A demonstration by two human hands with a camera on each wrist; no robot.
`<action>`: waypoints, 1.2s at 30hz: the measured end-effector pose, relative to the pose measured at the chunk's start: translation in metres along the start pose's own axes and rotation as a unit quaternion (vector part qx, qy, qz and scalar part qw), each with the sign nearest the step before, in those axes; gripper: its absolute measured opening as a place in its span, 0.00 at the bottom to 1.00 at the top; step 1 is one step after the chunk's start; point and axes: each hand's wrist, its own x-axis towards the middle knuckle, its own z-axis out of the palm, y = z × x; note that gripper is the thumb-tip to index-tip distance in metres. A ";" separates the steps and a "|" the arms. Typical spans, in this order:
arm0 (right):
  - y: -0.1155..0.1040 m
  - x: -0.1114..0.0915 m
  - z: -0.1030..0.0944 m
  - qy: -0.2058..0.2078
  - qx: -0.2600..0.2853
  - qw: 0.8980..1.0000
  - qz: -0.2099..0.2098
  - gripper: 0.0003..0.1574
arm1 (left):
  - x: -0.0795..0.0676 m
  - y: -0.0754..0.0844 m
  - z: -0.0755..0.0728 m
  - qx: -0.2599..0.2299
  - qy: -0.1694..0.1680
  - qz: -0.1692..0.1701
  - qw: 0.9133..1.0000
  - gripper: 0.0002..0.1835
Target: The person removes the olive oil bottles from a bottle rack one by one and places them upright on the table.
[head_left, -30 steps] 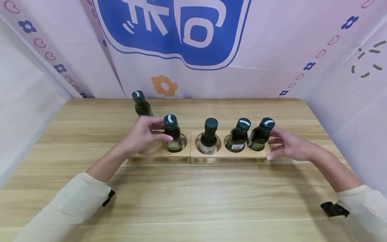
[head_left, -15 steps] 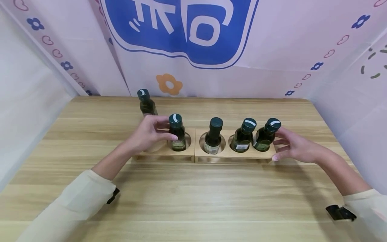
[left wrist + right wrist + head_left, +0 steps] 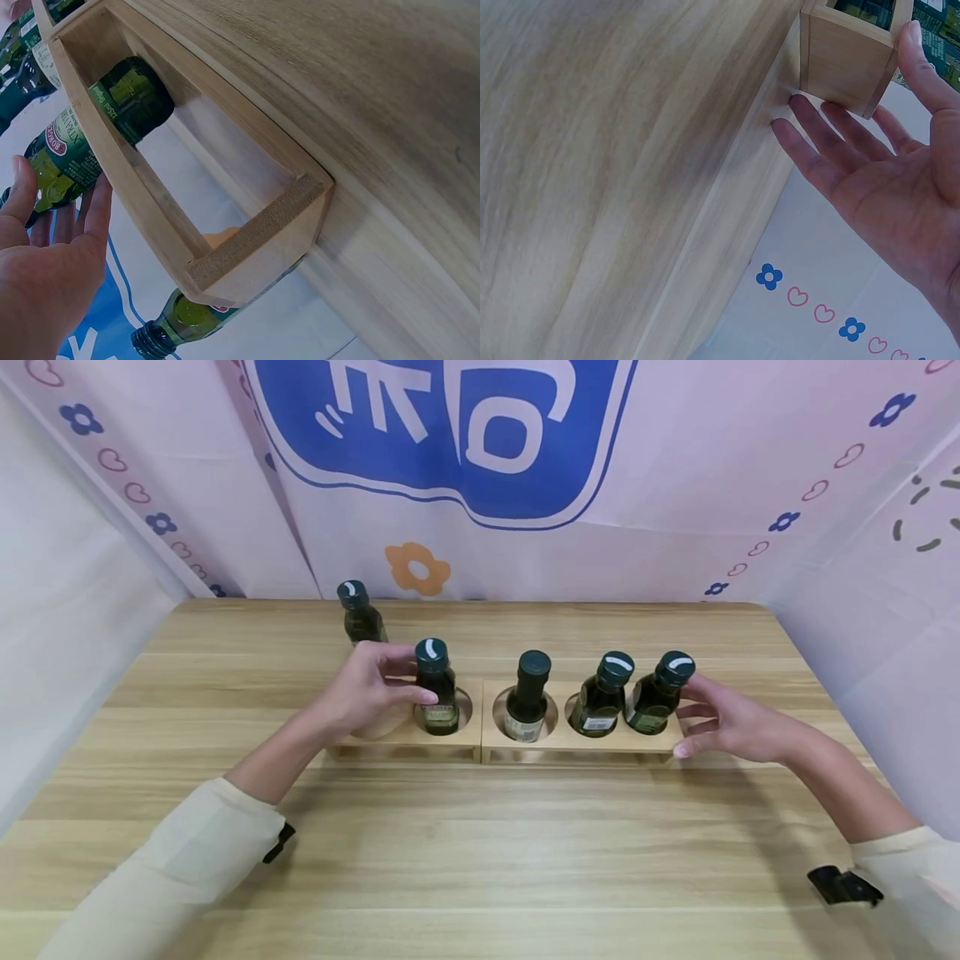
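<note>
My left hand (image 3: 371,689) holds a dark green glass bottle (image 3: 439,693) with a green cap between thumb and fingers. That bottle stands in a round hole of the wooden rack (image 3: 390,739), its lower end showing below the top board in the left wrist view. At the rack's right end, my right hand (image 3: 731,722) has its fingers loosely extended, with the thumb right at the front corner. In the right wrist view the fingers spread beside the end panel (image 3: 847,60). Nearest this hand is a leaning bottle (image 3: 654,697) with a white-marked cap.
Two more bottles sit in the rack, a narrow-necked bottle (image 3: 527,697) and a capped bottle (image 3: 600,697). Another bottle (image 3: 363,614) stands behind the rack's left end. The leftmost hole is vacant. A printed cloth (image 3: 660,468) hangs behind the wooden table (image 3: 480,852).
The head view has shifted slightly. My left hand and its bottle have risen a touch within the hole; the right hand stays at the rack's end.
</note>
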 end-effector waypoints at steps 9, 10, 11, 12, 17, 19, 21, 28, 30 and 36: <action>-0.001 0.002 -0.001 -0.002 0.002 1.000 0.004 0.56 | 0.000 0.004 -0.001 -0.004 -0.001 -0.001 1.000 0.22; -0.001 0.002 -0.001 -0.003 0.003 1.000 0.005 0.57 | -0.001 0.004 -0.001 -0.004 -0.002 0.000 1.000 0.22; -0.002 0.002 -0.001 -0.003 0.003 1.000 0.006 0.57 | -0.001 0.004 -0.002 -0.005 -0.002 0.001 1.000 0.22; -0.002 0.002 -0.001 -0.004 0.003 1.000 0.007 0.57 | -0.001 0.005 -0.003 -0.007 -0.004 0.003 1.000 0.21; -0.002 0.001 -0.001 -0.004 0.002 1.000 0.015 0.56 | 0.000 0.009 -0.006 -0.005 -0.006 0.010 1.000 0.21; -0.002 0.000 -0.001 -0.004 0.003 1.000 0.017 0.56 | 0.000 0.011 -0.007 -0.001 -0.003 0.014 1.000 0.21; -0.002 0.000 -0.001 -0.005 0.004 1.000 0.016 0.56 | 0.001 0.013 -0.008 0.001 -0.004 0.020 1.000 0.21; -0.001 0.000 -0.001 -0.005 0.005 1.000 0.011 0.56 | 0.002 0.020 -0.009 -0.025 -0.005 0.026 0.999 0.21; -0.001 0.000 -0.001 -0.005 0.004 1.000 0.012 0.56 | 0.002 0.022 -0.009 -0.025 0.003 0.022 0.999 0.21; -0.002 0.000 -0.001 -0.005 0.004 1.000 0.012 0.56 | 0.002 0.029 -0.011 -0.031 0.021 0.017 0.999 0.20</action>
